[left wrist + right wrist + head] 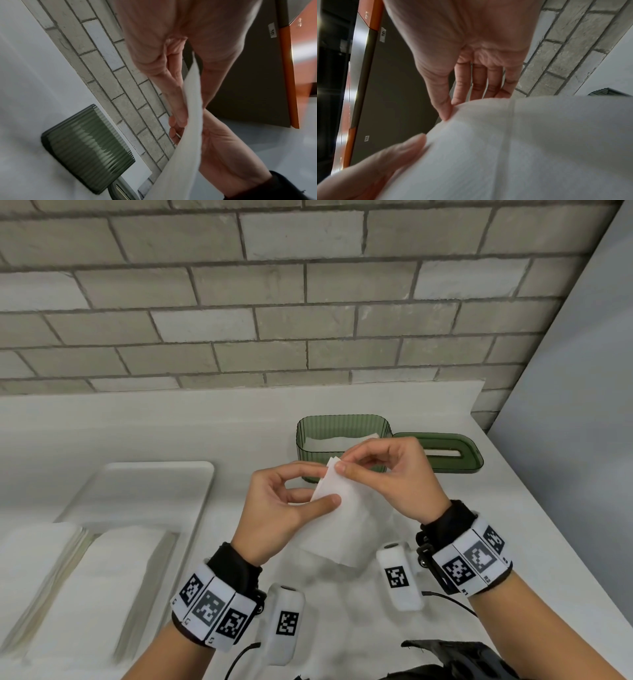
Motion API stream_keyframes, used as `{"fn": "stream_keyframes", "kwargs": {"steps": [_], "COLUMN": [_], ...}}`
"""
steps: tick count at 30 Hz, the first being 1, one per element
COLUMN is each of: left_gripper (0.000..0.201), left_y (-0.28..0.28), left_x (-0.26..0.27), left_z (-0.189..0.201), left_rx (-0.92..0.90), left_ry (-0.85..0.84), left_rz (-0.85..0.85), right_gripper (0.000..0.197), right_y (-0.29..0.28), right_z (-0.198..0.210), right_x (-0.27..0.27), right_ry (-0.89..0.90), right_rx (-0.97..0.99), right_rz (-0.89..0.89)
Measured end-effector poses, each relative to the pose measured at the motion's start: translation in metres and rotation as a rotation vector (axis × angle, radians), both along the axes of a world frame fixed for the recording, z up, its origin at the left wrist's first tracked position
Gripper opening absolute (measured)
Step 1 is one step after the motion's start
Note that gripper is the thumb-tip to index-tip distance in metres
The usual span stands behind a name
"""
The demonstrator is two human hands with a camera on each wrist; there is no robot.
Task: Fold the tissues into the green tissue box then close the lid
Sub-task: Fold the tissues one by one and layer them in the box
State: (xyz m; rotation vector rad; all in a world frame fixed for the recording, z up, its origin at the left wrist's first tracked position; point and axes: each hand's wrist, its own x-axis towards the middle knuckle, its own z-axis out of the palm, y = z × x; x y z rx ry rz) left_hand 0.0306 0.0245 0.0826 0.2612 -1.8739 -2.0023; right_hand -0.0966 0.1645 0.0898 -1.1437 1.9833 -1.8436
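A white tissue [346,518] hangs in the air above the counter, held by both hands. My left hand [301,498] pinches its left edge between thumb and fingers. My right hand [346,465] pinches its top corner, where several layers show. Just behind the hands stands the ribbed green tissue box [342,426], open, with white tissue lying inside. Its green lid [455,451] with a slot lies on the counter to the right of the box. In the left wrist view the tissue [190,121] runs between the hands, with the box [89,146] below. The tissue [522,148] fills the right wrist view.
A white tray [144,484] sits at the left with two stacks of flat tissues [89,577] in front of it. A brick wall [274,302] backs the white counter [205,433]. The counter's right edge runs diagonally past the lid. Cables hang from both wrists.
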Motion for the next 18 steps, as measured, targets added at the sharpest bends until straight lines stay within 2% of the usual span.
{"fn": "stream_keyframes", "kwargs": {"steps": [4,8,10,14,18], "left_gripper": [0.031,0.034,0.037,0.037,0.036], "left_y": [0.001,-0.003,-0.009,-0.021,-0.028], "left_x": [0.0,0.0,0.003,0.012,0.02], "left_z": [0.0,0.003,0.006,0.006,-0.005], "left_rx": [-0.017,-0.052,-0.053,-0.059,-0.011], "left_ry": [0.011,0.111,0.121,0.107,0.084], "left_rz": [0.016,0.06,0.084,0.154,0.253], "right_gripper": [0.011,0.051,0.062,0.061,0.053], "right_y": [0.0,0.007,0.014,0.026,0.032], "right_z": [0.002,0.002,0.002,0.002,-0.006], "right_x": [0.002,-0.004,-0.009,-0.022,-0.027], "right_ry": [-0.032,-0.175,-0.226,-0.258,-0.303], "right_rx": [-0.015,0.094,0.187,0.304,0.273], "right_rz": [0.031,0.218,0.32,0.343,0.301]}}
